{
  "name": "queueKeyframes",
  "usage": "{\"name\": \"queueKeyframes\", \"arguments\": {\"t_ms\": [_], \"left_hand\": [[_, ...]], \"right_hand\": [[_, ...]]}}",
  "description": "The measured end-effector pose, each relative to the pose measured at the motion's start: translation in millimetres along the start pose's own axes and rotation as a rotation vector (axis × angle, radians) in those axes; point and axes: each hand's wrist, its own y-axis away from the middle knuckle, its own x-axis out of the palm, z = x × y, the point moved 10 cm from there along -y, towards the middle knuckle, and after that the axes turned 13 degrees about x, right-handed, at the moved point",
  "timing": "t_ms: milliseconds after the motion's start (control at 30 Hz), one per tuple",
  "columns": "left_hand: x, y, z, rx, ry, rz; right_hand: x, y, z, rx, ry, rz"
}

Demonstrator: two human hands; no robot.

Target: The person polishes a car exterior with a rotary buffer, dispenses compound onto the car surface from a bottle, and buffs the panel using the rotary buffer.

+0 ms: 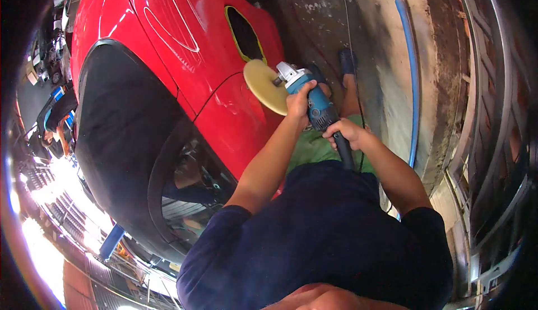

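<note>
Both hands hold a teal and black polisher (320, 105) with a silver gear head. My left hand (300, 103) is wrapped round its body just behind the head. My right hand (346, 133) grips the narrower rear end, near the dark handle. The polisher's round yellow pad (264, 86) stands on edge at the side of a glossy red car (224, 108); it looks to be against the panel, though the contact side is hidden. Just ahead of the pad is a dark opening (243, 32) in the bodywork, edged in yellow.
The car's black roof (126, 136) and side window (196, 189) are at left. A thin cord (354, 58) runs past the polisher. A blue pipe (412, 63) follows the wall on the right. Another person (58, 116) is at far left.
</note>
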Motion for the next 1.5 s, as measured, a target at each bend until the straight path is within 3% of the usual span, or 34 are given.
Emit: {"name": "queueKeyframes", "arguments": {"t_ms": [300, 633, 867, 967, 1133, 1267, 1367, 1500], "left_hand": [[-12.6, -27.2, 31.7, -0.061, -0.047, -0.048], [-45.7, -105.4, 126.4, -0.257, -0.007, -0.04], [-20.4, -45.2, 63.4, -0.128, -0.005, -0.138], [-8.0, -11.0, 24.1, -0.069, -0.023, -0.148], [3.2, 31.3, -32.4, 0.076, 0.045, -0.046], [4.6, 68.2, -79.5, 0.355, 0.105, 0.071], [-7.1, 111.8, -112.9, 0.428, 0.132, 0.062], [-53.4, 125.7, -111.2, 0.443, 0.285, 0.227]], "right_hand": [[-18.4, -30.9, -9.4, 0.1, -0.036, 0.013], [-38.6, -63.4, -1.6, 0.144, -0.133, -0.027], [-44.8, -44.0, -12.3, 0.152, -0.088, -0.064], [-26.4, -18.2, -7.2, 0.113, -0.003, 0.02], [18.9, 42.4, 10.4, -0.053, 0.127, -0.119], [42.6, 60.0, 17.9, -0.21, 0.244, -0.153], [66.6, 67.8, 29.0, -0.395, 0.505, -0.221], [103.7, 82.9, 39.8, -0.656, 0.853, -0.465]]}}
